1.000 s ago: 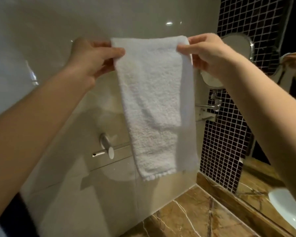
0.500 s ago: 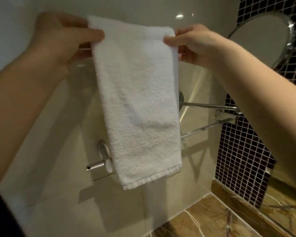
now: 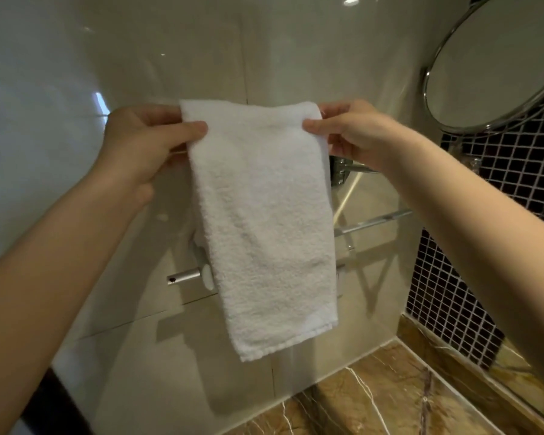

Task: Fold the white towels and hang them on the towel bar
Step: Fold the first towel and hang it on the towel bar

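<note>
A folded white towel [image 3: 264, 221] hangs in front of the cream tiled wall, held up by its top edge. My left hand [image 3: 142, 142] pinches the top left corner and my right hand [image 3: 349, 133] pinches the top right corner. The chrome towel bar [image 3: 184, 275] sticks out of the wall behind the towel's lower half; its left end shows, the middle is hidden by the cloth, and a length of rail [image 3: 372, 222] shows to the right of the towel.
A round chrome-rimmed mirror [image 3: 496, 58] on an arm stands at the upper right, in front of dark mosaic tiles [image 3: 446, 296]. A brown marble counter [image 3: 374, 400] lies below at the bottom right.
Both hands with the towel have come lower in the view and shifted right, so the towel's lower half now hangs across the bar. The camera moved closer to the wall.
</note>
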Demonstrator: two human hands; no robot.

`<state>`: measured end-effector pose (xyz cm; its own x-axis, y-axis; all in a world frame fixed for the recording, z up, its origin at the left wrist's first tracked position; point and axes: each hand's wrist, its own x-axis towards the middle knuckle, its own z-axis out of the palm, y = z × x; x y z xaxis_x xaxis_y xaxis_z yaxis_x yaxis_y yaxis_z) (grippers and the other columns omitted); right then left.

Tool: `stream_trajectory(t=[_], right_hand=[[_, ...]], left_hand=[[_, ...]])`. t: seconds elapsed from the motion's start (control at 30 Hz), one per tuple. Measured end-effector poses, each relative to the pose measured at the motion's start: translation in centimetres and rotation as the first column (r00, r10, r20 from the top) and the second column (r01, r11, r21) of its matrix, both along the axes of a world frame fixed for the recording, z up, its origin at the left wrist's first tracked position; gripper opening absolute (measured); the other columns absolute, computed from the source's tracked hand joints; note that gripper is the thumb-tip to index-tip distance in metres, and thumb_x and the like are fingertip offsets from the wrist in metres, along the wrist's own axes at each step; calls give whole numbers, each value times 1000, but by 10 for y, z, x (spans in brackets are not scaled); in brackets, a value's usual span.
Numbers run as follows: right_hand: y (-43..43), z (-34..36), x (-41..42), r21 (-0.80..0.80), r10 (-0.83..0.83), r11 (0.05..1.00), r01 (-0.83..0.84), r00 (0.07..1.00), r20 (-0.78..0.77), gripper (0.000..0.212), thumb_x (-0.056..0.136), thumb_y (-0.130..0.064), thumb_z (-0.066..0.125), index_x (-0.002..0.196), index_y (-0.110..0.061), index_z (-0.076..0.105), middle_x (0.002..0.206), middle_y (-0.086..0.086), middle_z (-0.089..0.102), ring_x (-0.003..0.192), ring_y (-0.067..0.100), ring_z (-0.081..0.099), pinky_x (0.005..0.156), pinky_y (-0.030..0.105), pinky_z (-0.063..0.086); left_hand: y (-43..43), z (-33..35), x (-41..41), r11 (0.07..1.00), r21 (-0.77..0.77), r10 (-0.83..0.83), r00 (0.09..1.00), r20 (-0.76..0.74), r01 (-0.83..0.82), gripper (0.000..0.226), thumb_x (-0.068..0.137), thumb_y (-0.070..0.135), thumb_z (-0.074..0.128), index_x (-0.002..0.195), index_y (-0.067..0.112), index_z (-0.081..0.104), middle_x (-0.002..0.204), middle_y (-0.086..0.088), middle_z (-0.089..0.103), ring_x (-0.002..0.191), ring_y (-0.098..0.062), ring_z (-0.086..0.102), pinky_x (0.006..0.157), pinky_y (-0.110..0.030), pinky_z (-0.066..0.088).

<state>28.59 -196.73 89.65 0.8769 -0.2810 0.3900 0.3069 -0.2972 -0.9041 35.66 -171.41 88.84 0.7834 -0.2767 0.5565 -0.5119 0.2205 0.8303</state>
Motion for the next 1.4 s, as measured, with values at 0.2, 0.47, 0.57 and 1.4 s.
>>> stream_trajectory(t=[0.2,0.47,0.57,1.4], right_hand=[[-9,-6,-7,-9,-48,999,48,999,5,8,85,-3,65,88,-10,69,72,-3,71,63,7,65,55,15,51],[-27,5,-18,-27,-141,989,142,990,28,7,82,-9,69,89,-11,70,77,-4,74,73,9,69,67,18,55],[-23,-6,-15,-33,-103,994,101,993,-53,8,85,-5,66,87,-11,69,75,-3,73,68,9,69,61,18,55],[12,-66,-2,-163,-114,985,56,923,-368,7,83,-5,69,84,-12,67,75,2,69,59,9,66,51,18,52]], left_hand=[[-12,-9,-2,999,26,-41,999,0,40,13,80,2,69,87,13,69,70,9,73,68,-6,69,61,-18,52],[-30,-9,-3,994,2,-108,994,4,108,12,81,1,68,89,10,70,76,4,74,73,-10,70,64,-21,54],[-27,-22,2,997,28,-74,997,-23,74,12,79,0,69,88,8,70,75,3,73,69,-10,70,62,-20,54],[8,-89,11,975,223,55,982,-179,-14,11,75,-1,72,78,9,69,64,4,72,58,-8,68,53,-18,54]])
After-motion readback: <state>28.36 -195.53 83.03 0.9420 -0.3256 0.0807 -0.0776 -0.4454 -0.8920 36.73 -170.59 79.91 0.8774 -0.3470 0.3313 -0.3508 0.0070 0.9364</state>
